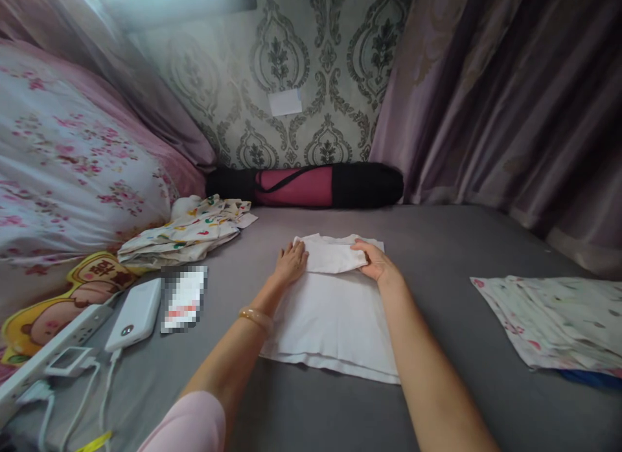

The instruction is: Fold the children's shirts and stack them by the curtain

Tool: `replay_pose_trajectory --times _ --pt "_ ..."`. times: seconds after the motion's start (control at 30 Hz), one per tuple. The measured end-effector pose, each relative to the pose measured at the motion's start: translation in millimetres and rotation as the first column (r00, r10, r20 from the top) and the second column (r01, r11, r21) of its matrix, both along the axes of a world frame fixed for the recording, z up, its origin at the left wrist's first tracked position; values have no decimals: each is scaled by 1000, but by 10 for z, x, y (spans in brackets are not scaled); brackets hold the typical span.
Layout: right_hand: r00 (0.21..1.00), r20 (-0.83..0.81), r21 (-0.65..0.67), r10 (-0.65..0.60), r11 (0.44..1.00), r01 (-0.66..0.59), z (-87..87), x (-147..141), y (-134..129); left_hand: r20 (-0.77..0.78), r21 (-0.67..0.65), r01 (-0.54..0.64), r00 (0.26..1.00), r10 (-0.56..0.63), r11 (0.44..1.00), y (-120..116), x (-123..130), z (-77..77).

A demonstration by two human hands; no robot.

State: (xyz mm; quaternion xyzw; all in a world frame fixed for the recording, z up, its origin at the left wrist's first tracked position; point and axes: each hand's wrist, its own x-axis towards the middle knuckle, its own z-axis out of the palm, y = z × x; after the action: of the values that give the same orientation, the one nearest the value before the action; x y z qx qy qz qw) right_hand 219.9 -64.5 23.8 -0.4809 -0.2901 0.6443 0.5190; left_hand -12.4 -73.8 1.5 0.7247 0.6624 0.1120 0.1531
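Observation:
A white shirt (335, 322) lies on the grey bed sheet (437, 245) in front of me, its hem toward me and its neckline away. One sleeve (330, 256) is folded across the upper part. At the shirt's upper left, my left hand (291, 261) rests flat, fingers stretched over the fabric edge. My right hand (374, 259) pinches the sleeve's end between thumb and fingers at the upper right; some of its fingers are hidden beneath the cloth.
Patterned clothes (189, 235) lie at the back left, near a power bank (133, 315) and a power strip (53, 348) with cables. Folded patterned cloths (558, 319) are stacked at the right. Along the wall lies a black and dark pink rolled bag (296, 186).

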Motion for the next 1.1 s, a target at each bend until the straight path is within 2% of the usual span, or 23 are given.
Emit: replay_pose_trajectory --times 0.1,0.17,0.23,0.37,0.43,0.57,0.63,0.8,0.87,0.9,0.93,1.0,1.1 --pt "943 332 65 14 997 -38 -64 18 6 -48 -11 -5 999 5 1000 -18 -2 -4" --pt "832 554 177 -32 981 -80 -122 14 19 -70 -22 -19 997 17 1000 -23 -6 -5" --pt "704 705 261 -92 956 -137 -185 3 33 -91 -25 -30 995 28 999 -25 -8 -6" --pt "473 854 366 -218 898 -246 -289 -10 20 -116 -20 -32 993 29 999 -40 2 -8" --pt "362 898 364 -250 884 -294 -309 -15 -19 -114 -17 -32 993 30 999 -47 13 -16" --pt "90 963 271 -256 916 -296 -268 -31 -127 -66 -13 -32 997 31 999 -21 4 -31" --pt "-3 972 227 -235 941 -251 -217 -21 -171 2 -6 -36 999 36 999 20 -45 -10" --pt "-75 980 172 -183 975 -138 -18 -5 -192 103 78 -63 993 55 995 99 -236 132" --pt "-116 982 124 -146 977 -175 68 -103 -176 103 121 -64 993 52 991 83 -234 168" --pt "-141 982 94 -129 968 -231 100 -188 -169 97 141 -48 995 35 989 65 -201 173" --pt "-163 979 63 -118 949 -308 119 -291 -166 86 162 -14 996 0 987 43 -148 170" --pt "-193 973 17 -124 877 -481 112 -522 -173 59 201 77 994 -90 977 1 -13 141" --pt "-185 974 -19 -133 762 -647 -3 -789 -208 -32 228 165 986 -162 959 -29 150 53"
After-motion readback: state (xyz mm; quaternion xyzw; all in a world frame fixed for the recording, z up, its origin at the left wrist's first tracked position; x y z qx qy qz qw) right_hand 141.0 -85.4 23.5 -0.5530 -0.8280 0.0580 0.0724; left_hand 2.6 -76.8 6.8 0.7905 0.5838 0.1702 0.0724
